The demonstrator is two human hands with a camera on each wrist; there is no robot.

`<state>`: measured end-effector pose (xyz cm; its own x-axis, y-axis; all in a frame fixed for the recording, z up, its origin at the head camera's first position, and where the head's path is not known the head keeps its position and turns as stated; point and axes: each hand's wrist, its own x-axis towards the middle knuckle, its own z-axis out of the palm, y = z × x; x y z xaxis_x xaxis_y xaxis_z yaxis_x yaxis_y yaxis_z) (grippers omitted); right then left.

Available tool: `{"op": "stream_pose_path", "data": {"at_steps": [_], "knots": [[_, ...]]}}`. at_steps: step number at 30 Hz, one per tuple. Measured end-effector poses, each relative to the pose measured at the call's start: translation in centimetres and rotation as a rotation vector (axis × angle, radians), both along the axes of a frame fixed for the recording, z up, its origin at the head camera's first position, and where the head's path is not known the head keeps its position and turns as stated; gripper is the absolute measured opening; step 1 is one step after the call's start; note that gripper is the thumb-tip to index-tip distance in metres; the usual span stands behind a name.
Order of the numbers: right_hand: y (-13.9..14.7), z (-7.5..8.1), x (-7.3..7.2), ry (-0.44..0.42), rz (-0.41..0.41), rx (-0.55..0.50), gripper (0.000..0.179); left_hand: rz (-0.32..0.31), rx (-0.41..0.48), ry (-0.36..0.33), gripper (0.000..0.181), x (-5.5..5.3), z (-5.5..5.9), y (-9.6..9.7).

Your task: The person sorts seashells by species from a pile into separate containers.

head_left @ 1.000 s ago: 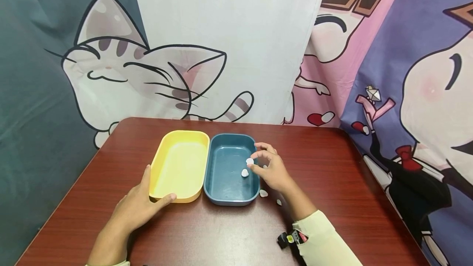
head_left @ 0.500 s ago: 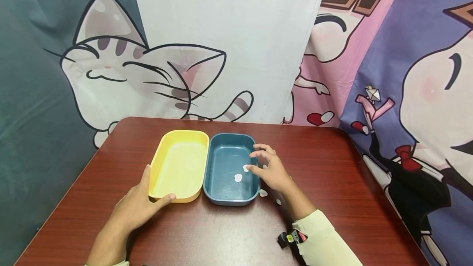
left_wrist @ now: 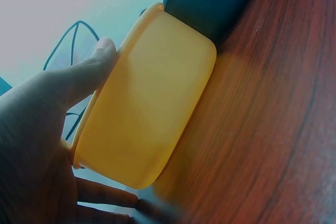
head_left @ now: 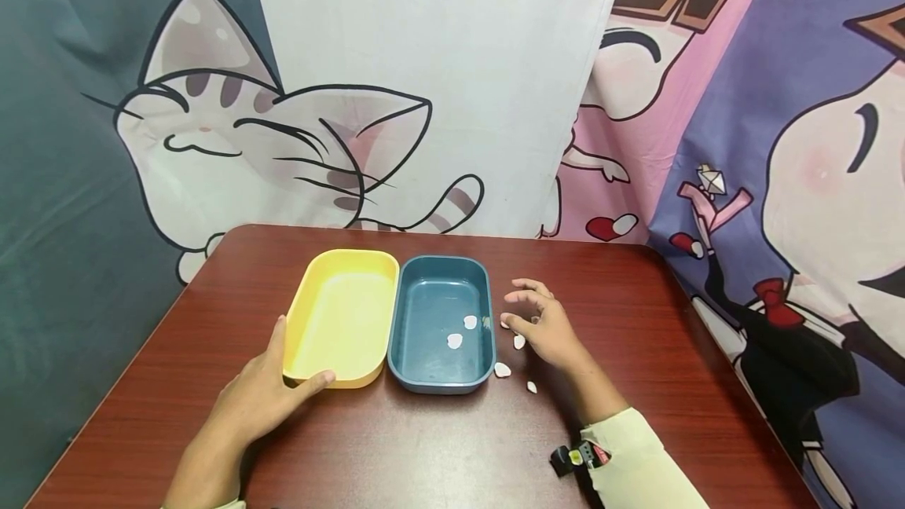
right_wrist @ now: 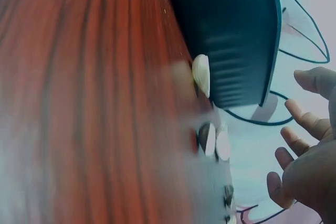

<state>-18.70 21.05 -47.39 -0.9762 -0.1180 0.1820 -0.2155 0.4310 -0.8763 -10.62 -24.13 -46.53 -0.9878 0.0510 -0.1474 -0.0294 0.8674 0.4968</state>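
Note:
My left hand (head_left: 258, 391) holds the near left corner of a yellow tray (head_left: 291, 336), thumb over the near rim and fingers along the left side. In the left wrist view the thumb (left_wrist: 105, 51) lies at the rim. A dark blue tray (head_left: 438, 387) stands against the yellow one's right side, with two small white seashells (head_left: 455, 341) on its floor. To its right my right hand (head_left: 551, 328) hovers with fingers spread and bent, over several loose seashells (head_left: 519, 342). One ribbed shell (right_wrist: 201, 74) lies close to the blue tray's wall in the right wrist view.
Both trays stand on a reddish-brown wooden table (head_left: 601, 281). Two more shells, including a small one (head_left: 532, 387), lie nearer the front. A small black device (head_left: 576, 458) sits at the right sleeve. A cartoon-printed cloth (head_left: 452, 61) hangs behind the table.
A shell in the right fingers went down into the blue tray beside another one there. The right hand then moved right, out of the tray to the shells on the table. The left hand stayed put.

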Motion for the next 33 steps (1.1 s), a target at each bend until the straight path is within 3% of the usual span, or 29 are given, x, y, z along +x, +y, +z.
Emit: {"op": "stream_pose_path", "data": {"at_steps": [12, 22, 33], "knots": [[1.6, -1.6, -0.4, -0.007, -0.042, 0.001, 0.034, 0.004, -0.002, -0.012, 0.141, 0.0, 0.1, 0.0], [1.9, -3.1, -0.5, 0.000, -0.076, 0.089, 0.028, 0.003, -0.002, -0.008, 0.141, 0.0, 0.0, 0.0], [2.3, -3.8, -0.5, 0.080, -0.059, 0.196, 0.024, 0.001, -0.001, 0.007, 0.140, 0.1, -0.1, 0.0]]}}
